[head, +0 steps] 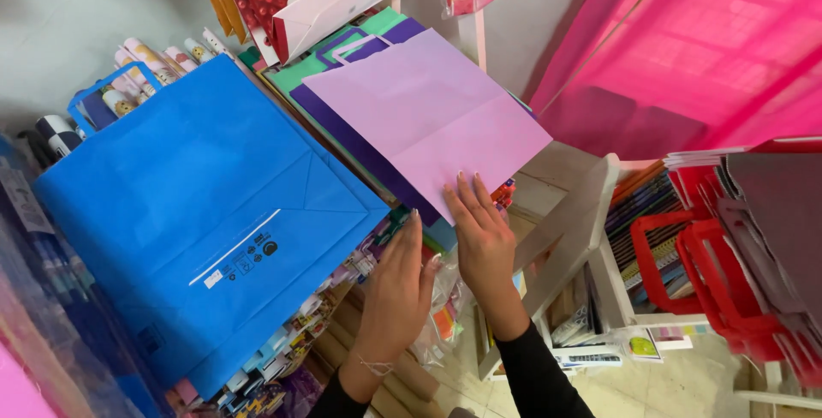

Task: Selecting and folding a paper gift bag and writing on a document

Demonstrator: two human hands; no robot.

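Fingers (469,200) of your right hand (484,242) are lying flat and spread on the near corner of the lilac paper bag (424,114), pressing it rather than gripping. Your left hand (396,285) is hovering just beside, fingers extended and open, its tips nearing the edge of the blue paper bag (201,208). The lilac bag is stretching away from your right hand, up and to the left, its long axis running toward its white handle (364,45). It is resting on a purple bag (342,131). Farther off, gift-wrap rolls (150,62) are standing behind the blue bag.
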